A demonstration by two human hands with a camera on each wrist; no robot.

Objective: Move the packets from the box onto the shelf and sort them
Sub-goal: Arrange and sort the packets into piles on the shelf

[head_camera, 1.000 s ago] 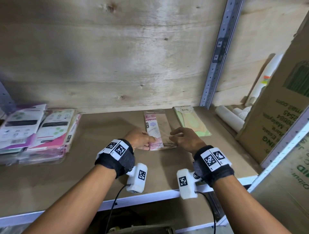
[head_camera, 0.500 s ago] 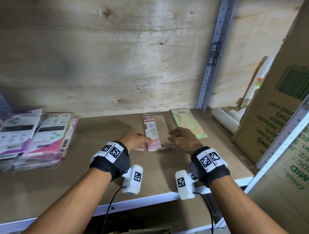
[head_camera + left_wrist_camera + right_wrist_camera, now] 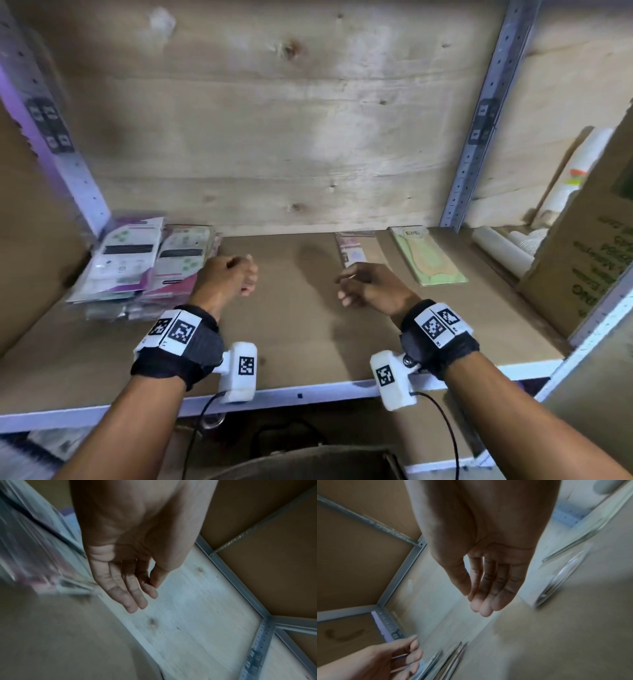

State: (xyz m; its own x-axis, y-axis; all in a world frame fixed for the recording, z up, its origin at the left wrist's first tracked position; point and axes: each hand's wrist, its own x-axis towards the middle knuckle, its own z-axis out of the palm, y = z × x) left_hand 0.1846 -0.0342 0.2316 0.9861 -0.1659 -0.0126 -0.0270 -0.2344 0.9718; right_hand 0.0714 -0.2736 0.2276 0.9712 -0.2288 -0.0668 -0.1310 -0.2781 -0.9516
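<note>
Your left hand (image 3: 227, 279) hangs over the shelf board (image 3: 298, 329) with fingers relaxed and loosely bent, holding nothing; the wrist view confirms a bare palm. Your right hand (image 3: 371, 289) likewise, fingers slack and nearly straight, holding nothing, just in front of the pink packet (image 3: 352, 251), which lies flat near the back wall and is partly hidden by your knuckles. Beside it to the right, apart by a narrow gap: the green packet (image 3: 428, 257), flat. Far left: a stack of purple and pink packets (image 3: 144, 263), leaning and fanned, well apart from the other two. At the bottom edge, a dark rim, likely the box (image 3: 308, 462); its contents cannot be seen. Risks, as a judgement: the fanned left stack could slide if your left hand brushes it on the way down; your wrist-camera cables could snag the white shelf edge (image 3: 308, 394); a new packet laid carelessly could land on the wrong colour or skew the pink one. Against a second ago: both hands then rested on the pink packet, squaring it; now both have let go and drawn back and apart, the left well to the left, and the pink packet stays where it lay.
</note>
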